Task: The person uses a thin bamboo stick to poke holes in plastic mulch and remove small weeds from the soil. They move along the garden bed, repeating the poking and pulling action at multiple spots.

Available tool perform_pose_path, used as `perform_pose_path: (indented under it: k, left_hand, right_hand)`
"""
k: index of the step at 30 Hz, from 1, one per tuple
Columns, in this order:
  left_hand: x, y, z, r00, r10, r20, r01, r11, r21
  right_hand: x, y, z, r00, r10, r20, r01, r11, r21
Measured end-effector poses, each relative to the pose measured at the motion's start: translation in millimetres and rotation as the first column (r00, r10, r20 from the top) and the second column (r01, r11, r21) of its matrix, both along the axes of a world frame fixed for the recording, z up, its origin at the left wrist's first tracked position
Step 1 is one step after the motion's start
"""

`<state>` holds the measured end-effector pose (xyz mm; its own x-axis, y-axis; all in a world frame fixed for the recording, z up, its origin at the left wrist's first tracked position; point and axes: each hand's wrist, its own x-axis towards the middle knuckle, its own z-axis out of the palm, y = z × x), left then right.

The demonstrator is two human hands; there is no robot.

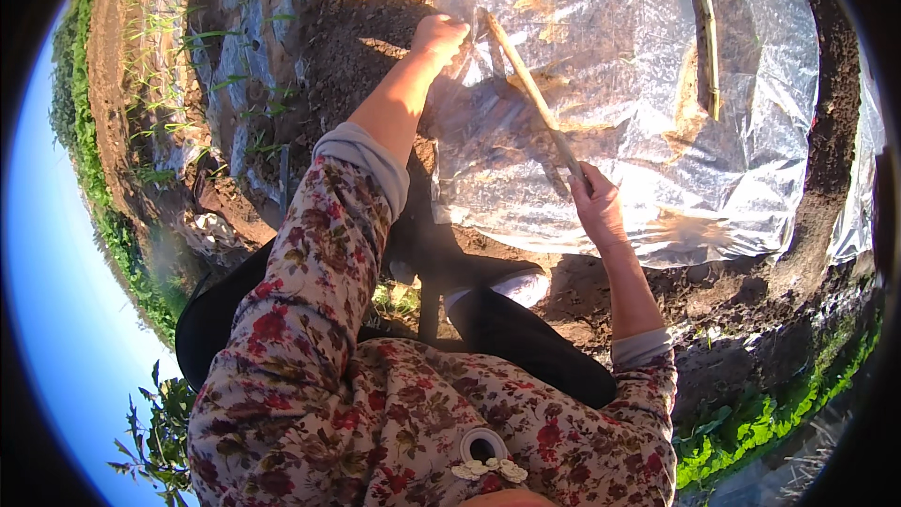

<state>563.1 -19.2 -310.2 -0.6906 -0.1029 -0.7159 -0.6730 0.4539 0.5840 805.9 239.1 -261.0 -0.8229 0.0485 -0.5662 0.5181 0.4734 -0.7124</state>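
Observation:
Clear plastic film [598, 49] lies over the bed in front of me, wrinkled and shining in the sun. At its left edge, my left hand [441, 39] is closed, with creases of the film running to its fingers. My right hand [598, 205] grips the near end of a wooden stick [531, 88]. The stick slants away over the film to the upper left, and its far end is close to my left hand. Where that far end meets the film, I cannot tell whether it touches.
A second pole [706, 35] lies on the film at the right. Young green plants [211, 35] grow through film on the left rows. Bare soil [352, 35] runs between the beds. My shoe [521, 289] is at the film's near edge. Leafy greens [760, 429] stand lower right.

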Motion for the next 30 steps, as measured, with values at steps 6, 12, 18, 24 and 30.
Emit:
perform_pose_path:
  k: [6,12,18,24,30]
  left_hand:
    - [20,-9,0,1.000,0.006,-0.019,-0.004,0.996,0.091]
    - [19,-4,4,0.987,0.152,-0.043,-0.140,0.971,0.196]
    - [20,0,12,0.991,0.118,-0.067,-0.111,0.990,0.088]
    - [23,-6,11,0.990,0.129,-0.063,-0.118,0.982,0.148]
    - [17,-10,3,0.999,0.045,-0.012,-0.043,0.991,0.125]
  right_hand:
    - [2,0,-3,0.999,-0.009,-0.037,0.009,1.000,-0.008]
    - [0,1,0,0.994,0.028,-0.104,-0.022,0.998,0.057]
    - [-1,3,1,0.982,0.063,-0.177,-0.042,0.992,0.121]
    - [-5,2,4,0.972,0.129,-0.198,-0.083,0.971,0.225]
    - [-10,3,5,0.977,0.123,-0.172,-0.094,0.981,0.167]
